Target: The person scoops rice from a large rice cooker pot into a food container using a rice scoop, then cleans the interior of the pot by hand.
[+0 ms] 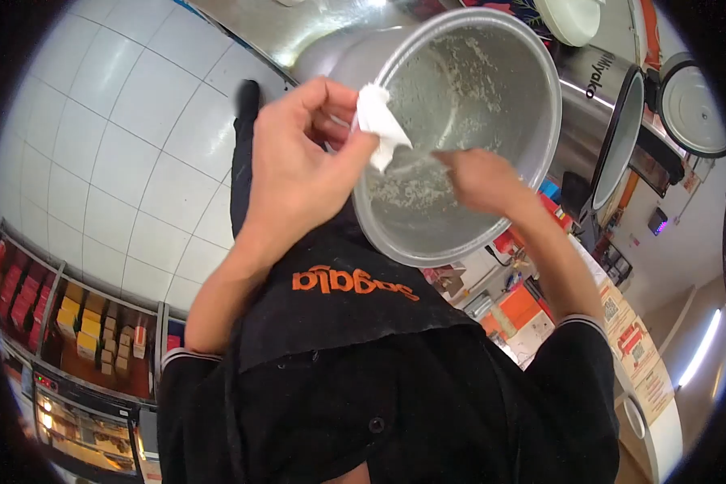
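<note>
A large metal pot point(544, 89) is tipped on its side with its mouth towards me. Whitish, rice-like residue point(415, 194) clings to its inner wall. My left hand point(306, 153) pinches a crumpled white tissue or thin cloth point(380, 125) over the pot's left rim. Inside the mouth, my right hand point(484, 181) is closed and blurred by motion. A faint, pale, thin shape runs from its fingers towards the white piece; I cannot make out what it is.
A Miyako rice cooker point(597, 77) with its lid point(694, 105) raised is right of the pot. A steel counter point(274, 32) lies behind. Shelves with boxes point(89, 327) stand at lower left, above a lit display case point(85, 431). Tiled floor point(129, 145) spreads on the left.
</note>
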Demonstrator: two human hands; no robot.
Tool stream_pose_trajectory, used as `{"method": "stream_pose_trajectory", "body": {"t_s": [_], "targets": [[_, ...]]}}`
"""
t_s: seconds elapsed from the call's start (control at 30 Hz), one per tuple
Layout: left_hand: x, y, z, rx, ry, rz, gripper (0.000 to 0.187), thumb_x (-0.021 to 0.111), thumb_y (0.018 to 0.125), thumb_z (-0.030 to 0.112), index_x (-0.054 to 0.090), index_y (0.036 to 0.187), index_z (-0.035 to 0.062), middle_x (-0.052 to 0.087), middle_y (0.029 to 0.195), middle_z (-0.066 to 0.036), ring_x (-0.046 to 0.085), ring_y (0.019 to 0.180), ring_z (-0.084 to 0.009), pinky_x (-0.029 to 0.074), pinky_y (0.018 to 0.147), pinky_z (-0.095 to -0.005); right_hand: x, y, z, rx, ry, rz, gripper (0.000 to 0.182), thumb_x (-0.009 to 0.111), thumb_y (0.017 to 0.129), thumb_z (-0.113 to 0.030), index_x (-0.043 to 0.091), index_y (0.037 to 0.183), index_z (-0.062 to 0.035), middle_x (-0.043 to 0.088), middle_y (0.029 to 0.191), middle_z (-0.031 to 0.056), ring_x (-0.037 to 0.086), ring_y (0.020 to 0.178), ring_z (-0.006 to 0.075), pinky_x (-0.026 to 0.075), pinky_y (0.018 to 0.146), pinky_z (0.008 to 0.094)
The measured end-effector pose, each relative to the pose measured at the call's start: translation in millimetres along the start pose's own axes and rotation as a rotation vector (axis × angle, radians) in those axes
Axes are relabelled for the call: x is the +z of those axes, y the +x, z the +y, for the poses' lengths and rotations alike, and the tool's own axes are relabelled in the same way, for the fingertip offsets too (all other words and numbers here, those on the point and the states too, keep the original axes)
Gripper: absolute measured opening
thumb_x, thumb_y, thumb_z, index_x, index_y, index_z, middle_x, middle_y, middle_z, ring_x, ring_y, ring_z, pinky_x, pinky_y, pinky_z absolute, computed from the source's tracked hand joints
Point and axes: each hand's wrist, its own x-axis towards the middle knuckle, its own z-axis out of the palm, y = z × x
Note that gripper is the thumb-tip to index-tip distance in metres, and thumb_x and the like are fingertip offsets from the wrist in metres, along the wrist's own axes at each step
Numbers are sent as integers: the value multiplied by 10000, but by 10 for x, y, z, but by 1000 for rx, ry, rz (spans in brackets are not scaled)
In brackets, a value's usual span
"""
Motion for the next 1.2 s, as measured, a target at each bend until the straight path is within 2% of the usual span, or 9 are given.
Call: {"method": "stream_pose_trajectory", "body": {"t_s": [0.27, 0.4, 0.47, 0.6, 0.67, 0.73, 0.93, 1.1, 1.2], "targets": [[-307, 635, 355, 252, 316, -166, 184, 589, 891, 58, 651, 1040, -31, 670, 880, -32, 599, 817, -68, 481, 736, -220, -714, -687, -181, 120, -207, -302, 256, 518, 856, -119, 627, 1075, -46, 641, 745, 214, 658, 751, 386, 522, 647, 463], [-362, 814, 905, -91, 317, -487, 201, 531, 865, 49, 682, 804, -69, 613, 568, -34, 511, 508, -58, 402, 466, -251, -677, -726, -387, 62, -467, -249, 214, 557, 843, -193, 653, 1007, -94, 632, 648, 127, 660, 651, 310, 512, 540, 446], [-222, 658, 748, 325, 585, -199, 193, 532, 849, 51, 687, 817, -61, 622, 587, -56, 506, 511, -69, 393, 468, -261, -125, -410, -328, 19, -403, -125, 191, 549, 851, -244, 667, 896, -101, 656, 770, 142, 665, 759, 314, 528, 622, 425], [-357, 716, 868, -9, 720, -283, 191, 538, 840, 67, 688, 829, -52, 631, 594, -111, 546, 510, -129, 425, 498, -301, -112, 165, -184, 151, -354, -357, 235, 535, 882, -290, 680, 902, -106, 657, 848, 132, 646, 833, 325, 523, 716, 444], [-334, 657, 754, 335, 515, -285, 198, 537, 837, 85, 685, 835, -47, 637, 617, -164, 598, 540, -209, 453, 541, -347, -543, -124, -184, 9, -343, -325, 230, 558, 870, -283, 691, 879, -96, 666, 832, 113, 649, 834, 316, 520, 706, 459], [-224, 711, 803, 54, 615, -258, 200, 530, 831, 90, 683, 847, -39, 640, 656, -209, 628, 587, -277, 470, 583, -391, -749, -241, -458, 111, -374, -482, 222, 592, 844, -288, 701, 859, -95, 678, 829, 126, 655, 830, 325, 521, 698, 457], [71, 705, 388, 327, 584, -343, 203, 502, 768, 94, 651, 793, -42, 593, 690, -284, 623, 686, -409, 484, 647, -458, -274, 52, -423, 42, -334, -644, 213, 625, 808, -293, 713, 906, -126, 688, 850, 135, 659, 813, 349, 523, 711, 444], [-70, 681, 520, 351, 509, -408, 200, 491, 760, 74, 642, 785, -56, 591, 709, -299, 619, 706, -429, 485, 669, -469, -188, -412, -371, -135, -234, -196, 256, 589, 859, -272, 693, 933, -50, 691, 881, 137, 655, 845, 347, 518, 703, 445], [13, 716, 414, 339, 531, -394, 200, 494, 756, 68, 637, 789, -68, 592, 710, -299, 623, 703, -426, 484, 655, -458, 367, 99, -460, 147, -127, -413, 225, 596, 860, -259, 695, 924, -68, 688, 899, 145, 657, 857, 345, 514, 713, 450]]}}
